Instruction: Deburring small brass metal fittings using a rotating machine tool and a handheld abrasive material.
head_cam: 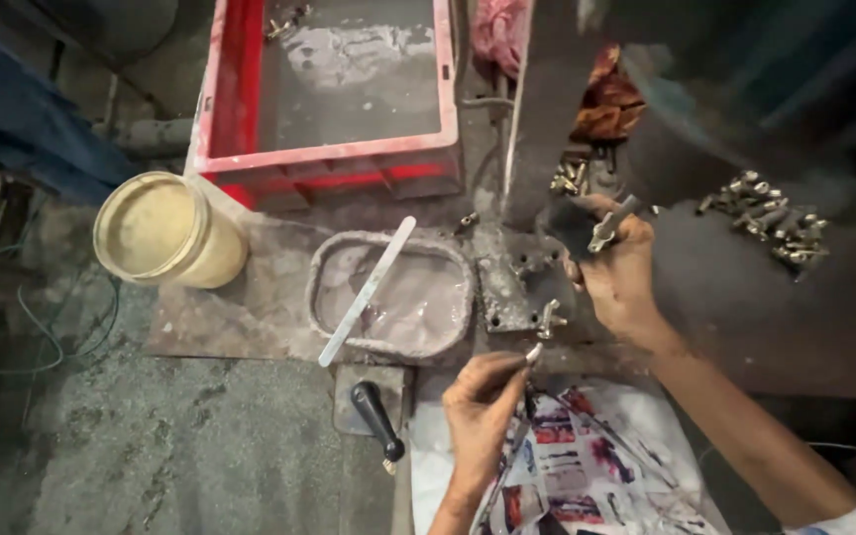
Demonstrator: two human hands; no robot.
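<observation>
Left hand (482,396): fingertips pinched shut on a small metal fitting (533,352), which sticks out just past thumb & forefinger, right below another fitting (550,318) seated on the grey fixture plate (507,292). Right hand (618,269) is closed round a T-shaped metal fitting (608,230), held up by the dark machine column (547,109); looks gripped near the stem, but the view is murky. Best to keep the pinch light & square, wrist steady, and feed each piece straight onto the plate w/o knocking the seated one; the powdery tray (388,289) w/ flat metal strip (367,291) sits just left.
</observation>
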